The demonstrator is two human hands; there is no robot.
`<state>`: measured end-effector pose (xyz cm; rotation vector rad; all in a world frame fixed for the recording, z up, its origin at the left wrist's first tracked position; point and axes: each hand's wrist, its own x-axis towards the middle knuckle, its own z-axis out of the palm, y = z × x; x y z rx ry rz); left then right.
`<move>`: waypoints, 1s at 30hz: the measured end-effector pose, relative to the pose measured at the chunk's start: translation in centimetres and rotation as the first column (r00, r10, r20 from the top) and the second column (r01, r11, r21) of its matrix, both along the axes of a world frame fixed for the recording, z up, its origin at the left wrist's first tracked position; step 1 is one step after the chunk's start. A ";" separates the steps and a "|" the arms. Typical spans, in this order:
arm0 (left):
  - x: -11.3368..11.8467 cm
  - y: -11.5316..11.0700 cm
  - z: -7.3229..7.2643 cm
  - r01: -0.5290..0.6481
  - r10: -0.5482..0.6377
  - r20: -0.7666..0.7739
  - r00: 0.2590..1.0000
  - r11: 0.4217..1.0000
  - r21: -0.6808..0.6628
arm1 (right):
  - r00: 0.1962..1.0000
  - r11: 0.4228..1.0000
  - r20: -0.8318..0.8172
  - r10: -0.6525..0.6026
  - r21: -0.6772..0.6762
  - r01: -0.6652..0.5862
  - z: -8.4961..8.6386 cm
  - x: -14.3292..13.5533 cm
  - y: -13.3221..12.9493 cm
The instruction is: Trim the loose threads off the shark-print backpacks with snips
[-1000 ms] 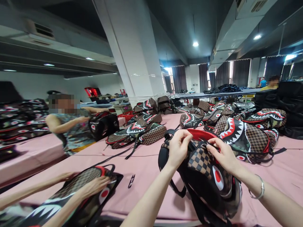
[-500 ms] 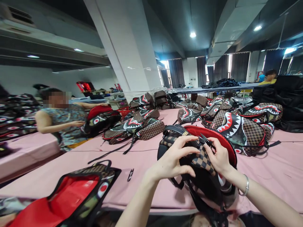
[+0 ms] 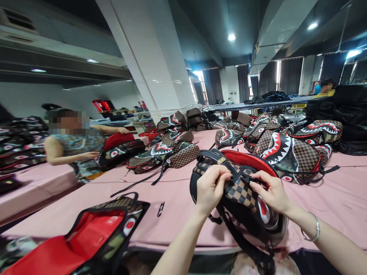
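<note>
A brown-checked backpack (image 3: 241, 191) with red lining and a shark eye stands in front of me on the pink table, its top flap open. My left hand (image 3: 210, 189) is at the bag's upper edge, thumb and fingers pinched together; what lies between them is too small to make out. My right hand (image 3: 271, 191) is closed on small dark thread snips (image 3: 246, 178), which point left toward my left fingertips, close over the checked panel. Black straps (image 3: 237, 233) hang down the bag's near side.
Another pair of snips (image 3: 161, 209) lies on the pink table (image 3: 177, 191). An open red-lined backpack (image 3: 94, 233) sits at near left. Several shark-mouth backpacks (image 3: 286, 152) are piled behind mine. A co-worker (image 3: 77, 149) handles a bag at far left.
My left hand has gone from spread fingers to a pinch at the bag's edge. My right hand still has the snips, now lower and flatter. The bag's eye patch shows more.
</note>
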<state>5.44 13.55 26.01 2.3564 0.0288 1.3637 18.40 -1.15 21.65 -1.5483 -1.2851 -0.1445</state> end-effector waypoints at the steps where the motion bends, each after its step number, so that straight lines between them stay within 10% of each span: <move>1: 0.1 -0.2 -0.1 -0.023 0.024 0.024 0.999 0.999 -0.039 | 1.000 1.000 0.014 0.021 0.008 -0.021 0.1 0.0 -0.1; 20: 1.6 -1.6 -0.2 -0.053 0.065 0.088 0.994 0.990 -0.128 | 0.977 0.998 0.209 -0.037 -0.039 0.046 0.8 -0.6 -0.8; 25: 2.3 -0.1 -0.8 0.245 -0.148 0.305 0.941 0.919 -0.310 | 0.990 0.995 0.104 -0.092 0.041 0.088 -1.2 -1.1 -2.0; 27: 2.2 2.5 -1.1 0.152 -0.022 0.366 0.930 0.932 -0.329 | 0.976 0.994 0.187 -0.109 0.040 0.103 -2.5 -1.4 -2.6; 30: 1.6 6.7 -2.8 -0.310 0.414 0.152 0.898 0.838 -0.448 | 0.937 0.992 0.327 -0.122 0.053 0.111 -4.5 -0.9 -3.3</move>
